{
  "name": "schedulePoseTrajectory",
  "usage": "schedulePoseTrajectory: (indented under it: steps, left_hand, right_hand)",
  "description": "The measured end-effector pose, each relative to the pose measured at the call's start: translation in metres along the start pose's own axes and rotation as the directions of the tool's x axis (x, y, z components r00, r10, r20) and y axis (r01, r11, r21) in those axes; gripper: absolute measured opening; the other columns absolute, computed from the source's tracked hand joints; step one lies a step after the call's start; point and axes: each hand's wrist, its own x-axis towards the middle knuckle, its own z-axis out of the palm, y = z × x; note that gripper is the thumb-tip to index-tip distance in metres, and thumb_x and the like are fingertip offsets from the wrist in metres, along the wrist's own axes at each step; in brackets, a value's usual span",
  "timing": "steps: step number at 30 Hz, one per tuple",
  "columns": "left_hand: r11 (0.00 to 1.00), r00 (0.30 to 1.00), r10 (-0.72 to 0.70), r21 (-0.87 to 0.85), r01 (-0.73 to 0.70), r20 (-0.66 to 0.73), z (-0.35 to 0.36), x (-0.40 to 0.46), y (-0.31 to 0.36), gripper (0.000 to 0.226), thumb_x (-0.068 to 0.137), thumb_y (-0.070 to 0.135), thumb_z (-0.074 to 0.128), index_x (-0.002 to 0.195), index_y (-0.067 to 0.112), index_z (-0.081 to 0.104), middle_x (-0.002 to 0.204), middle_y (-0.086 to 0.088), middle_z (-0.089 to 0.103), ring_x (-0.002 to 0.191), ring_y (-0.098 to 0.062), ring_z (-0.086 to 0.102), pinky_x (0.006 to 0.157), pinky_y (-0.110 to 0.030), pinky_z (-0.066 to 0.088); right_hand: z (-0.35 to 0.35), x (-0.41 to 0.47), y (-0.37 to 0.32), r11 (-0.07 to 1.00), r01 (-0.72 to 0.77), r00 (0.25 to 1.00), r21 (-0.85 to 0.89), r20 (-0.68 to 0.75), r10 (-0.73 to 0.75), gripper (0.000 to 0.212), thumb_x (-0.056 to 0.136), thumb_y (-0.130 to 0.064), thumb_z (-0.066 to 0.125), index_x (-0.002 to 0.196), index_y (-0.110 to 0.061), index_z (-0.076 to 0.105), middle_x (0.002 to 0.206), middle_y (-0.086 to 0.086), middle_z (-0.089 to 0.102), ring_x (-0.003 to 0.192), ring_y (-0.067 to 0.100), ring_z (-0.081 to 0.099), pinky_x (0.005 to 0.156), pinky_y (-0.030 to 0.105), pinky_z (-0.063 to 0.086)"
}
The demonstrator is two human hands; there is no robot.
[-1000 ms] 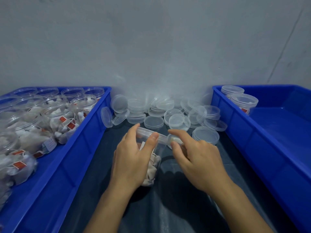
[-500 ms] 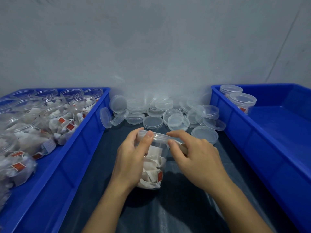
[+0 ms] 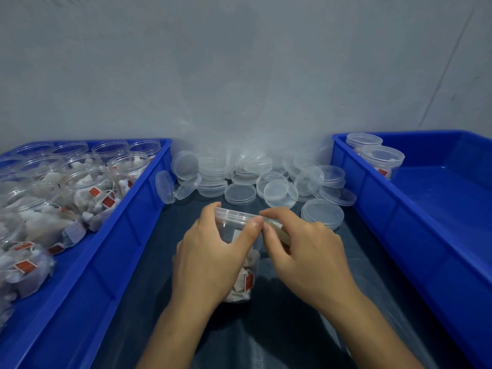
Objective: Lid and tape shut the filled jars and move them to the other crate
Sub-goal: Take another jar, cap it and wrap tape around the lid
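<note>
Between blue crates, both hands grip a sachet-filled jar.

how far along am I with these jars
Done: two lidded jars sit in the right crate. In hand: left hand grips a lidded jar; right hand works at its rim. Left: many open jars in the left crate.
</note>
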Motion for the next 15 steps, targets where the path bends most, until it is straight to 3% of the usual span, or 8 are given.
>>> schedulePoseTrajectory:
  steps: [2,5,9,15]
  left_hand:
    - [0.995,1.000,-0.013,-0.097,0.015,0.017,0.001,0.000,-0.001,0.106,0.063,0.099,0.046,0.149,0.038,0.046,0.121,0.016,0.068,0.113,-0.009,0.064,0.091,-0.033,0.051]
    - [0.975,0.999,-0.013,-0.220,0.019,0.029,0.003,0.000,-0.001,0.104,0.063,0.094,0.054,0.151,0.038,0.045,0.121,0.017,0.069,0.113,-0.005,0.065,0.093,-0.031,0.051]
    - [0.934,0.999,-0.007,-0.356,0.021,0.042,0.003,0.001,-0.004,0.092,0.066,0.089,0.058,0.142,0.039,0.053,0.108,0.020,0.073,0.102,0.004,0.068,0.084,-0.020,0.049]
    - [0.909,0.998,0.028,-0.417,0.000,0.060,0.004,0.001,-0.009,0.079,0.072,0.086,0.058,0.135,0.038,0.055,0.108,0.019,0.075,0.099,-0.001,0.072,0.090,-0.031,0.055]
  right_hand:
    - [0.001,-0.001,-0.001,1.000,0.008,1.000,-0.012,0.020,-0.008,0.047,0.096,-0.064,0.025,0.127,-0.046,0.055,0.071,-0.012,0.068,0.074,0.018,0.066,0.069,0.039,0.051]
    - [0.000,-0.002,-0.002,1.000,0.002,0.998,0.009,0.060,-0.003,0.043,0.097,-0.060,0.024,0.128,-0.046,0.050,0.070,-0.010,0.066,0.074,0.019,0.065,0.074,0.042,0.051]
    - [-0.007,0.001,0.002,0.999,-0.019,0.994,0.041,0.104,0.014,0.043,0.094,-0.059,0.024,0.129,-0.046,0.047,0.066,-0.011,0.062,0.075,0.020,0.063,0.077,0.045,0.050]
    - [-0.009,0.003,0.009,0.997,-0.070,0.993,0.037,0.102,0.066,0.028,0.098,-0.062,0.036,0.101,-0.035,0.045,0.067,-0.008,0.064,0.071,0.021,0.062,0.077,0.045,0.051]
